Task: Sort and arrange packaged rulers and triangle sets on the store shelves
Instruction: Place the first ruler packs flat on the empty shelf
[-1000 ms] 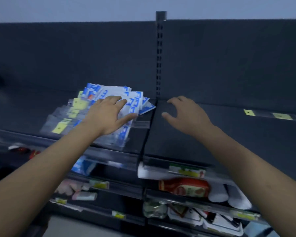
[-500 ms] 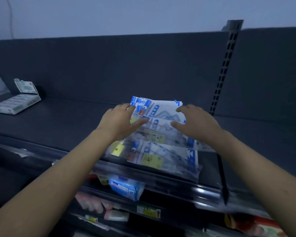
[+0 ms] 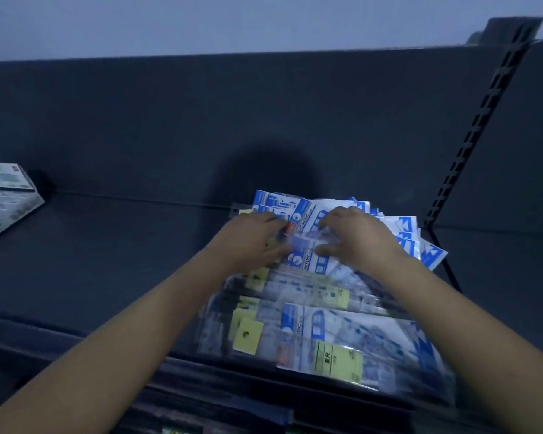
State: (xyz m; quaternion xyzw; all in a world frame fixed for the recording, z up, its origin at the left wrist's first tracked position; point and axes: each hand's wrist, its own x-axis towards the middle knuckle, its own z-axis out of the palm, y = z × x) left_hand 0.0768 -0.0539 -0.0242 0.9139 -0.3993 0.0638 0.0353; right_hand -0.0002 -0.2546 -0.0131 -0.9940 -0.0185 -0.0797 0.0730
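Observation:
A loose pile of clear-plastic ruler and triangle set packs (image 3: 329, 321) with blue-white cards and yellow labels lies on the dark shelf (image 3: 113, 252), from its front edge back to the rear panel. My left hand (image 3: 251, 239) rests on the far left part of the pile, its fingers curled onto a pack. My right hand (image 3: 358, 236) lies beside it on the far middle of the pile, fingers bent down onto the same pack. The two hands nearly touch. Whether they pinch the pack is blurred.
A flat box of small white-green packets (image 3: 3, 202) sits on the shelf at far left. A slotted upright post (image 3: 480, 126) divides the shelf bays just right of the pile. The shelf's front lip (image 3: 76, 339) runs below my forearms.
My right hand came from the right bay onto the pile and now sits close to my left hand. Both hands moved to the pile's far end. The view shifted left and closer.

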